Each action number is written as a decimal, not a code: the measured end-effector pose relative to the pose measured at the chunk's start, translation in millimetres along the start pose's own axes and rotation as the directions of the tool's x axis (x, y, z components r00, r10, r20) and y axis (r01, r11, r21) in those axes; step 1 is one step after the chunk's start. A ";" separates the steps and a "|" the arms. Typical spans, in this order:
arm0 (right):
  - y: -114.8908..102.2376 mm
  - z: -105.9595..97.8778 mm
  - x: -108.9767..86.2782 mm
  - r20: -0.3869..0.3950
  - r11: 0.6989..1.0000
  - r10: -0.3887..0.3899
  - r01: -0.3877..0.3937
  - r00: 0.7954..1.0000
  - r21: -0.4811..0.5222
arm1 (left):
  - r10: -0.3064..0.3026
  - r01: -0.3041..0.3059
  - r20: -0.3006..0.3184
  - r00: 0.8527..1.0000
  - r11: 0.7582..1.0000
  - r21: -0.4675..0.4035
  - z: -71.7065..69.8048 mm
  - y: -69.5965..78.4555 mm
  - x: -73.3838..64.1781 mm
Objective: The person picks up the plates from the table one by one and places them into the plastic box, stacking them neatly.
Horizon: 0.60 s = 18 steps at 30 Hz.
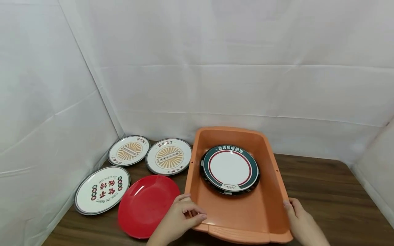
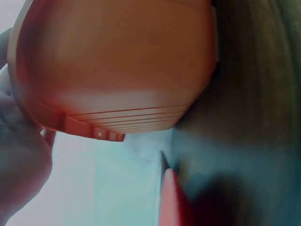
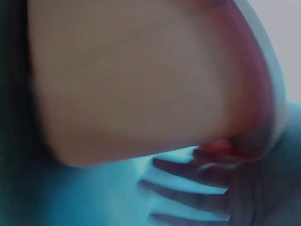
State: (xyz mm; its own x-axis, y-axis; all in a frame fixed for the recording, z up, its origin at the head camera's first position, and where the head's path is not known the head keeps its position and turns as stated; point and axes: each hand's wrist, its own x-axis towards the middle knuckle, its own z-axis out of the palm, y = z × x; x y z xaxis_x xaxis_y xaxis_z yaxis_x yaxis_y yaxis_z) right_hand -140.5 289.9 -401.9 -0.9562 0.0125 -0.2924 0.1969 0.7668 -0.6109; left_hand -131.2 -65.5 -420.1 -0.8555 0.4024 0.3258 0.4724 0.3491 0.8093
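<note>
An orange plastic basin (image 1: 231, 213) stands on the wooden table in the head view. Inside it, toward the back, a white plate with a green rim and a red ring (image 1: 229, 168) lies on a darker plate whose edge peeks out. My left hand (image 1: 182, 218) grips the basin's rim near its front left corner, thumb over the inner side. On the right side wall my right hand (image 1: 303, 220) holds the rim, thumb on top. In the right wrist view its fingers spread along the outside. The left wrist view shows the basin's outer wall (image 2: 127, 61).
Left of the basin lies a red plate (image 1: 147, 205), close to my left forearm. Around it are a white plate with red and green lettering (image 1: 103, 201) and two sunburst plates (image 1: 129, 152). White cloth walls (image 1: 234, 68) enclose the wooden table (image 1: 332, 194).
</note>
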 end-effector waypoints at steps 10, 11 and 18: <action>-27.1 -8.0 4.3 -0.203 0.943 -0.333 0.324 0.921 -0.074 | -0.219 0.213 0.196 0.956 0.976 0.054 -8.5 19.4 22.2; -27.7 -2.6 6.2 -0.239 0.927 -0.376 0.368 0.896 -0.079 | -0.246 0.249 0.225 0.943 0.968 0.017 -9.3 20.7 23.6; -26.0 15.5 15.1 -0.362 0.908 -0.412 0.411 0.836 -0.083 | -0.188 0.257 0.341 0.921 0.951 -0.170 -25.9 17.2 23.3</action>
State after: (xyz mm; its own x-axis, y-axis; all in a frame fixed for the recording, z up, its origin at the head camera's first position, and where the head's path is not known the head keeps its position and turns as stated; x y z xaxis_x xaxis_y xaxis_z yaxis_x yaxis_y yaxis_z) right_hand -156.7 260.2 -401.8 -0.9592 -0.0734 0.2731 -0.2325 0.7545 -0.6138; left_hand -148.6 -72.1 -385.9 -0.8044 0.5937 -0.0184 0.1936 0.2913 0.9369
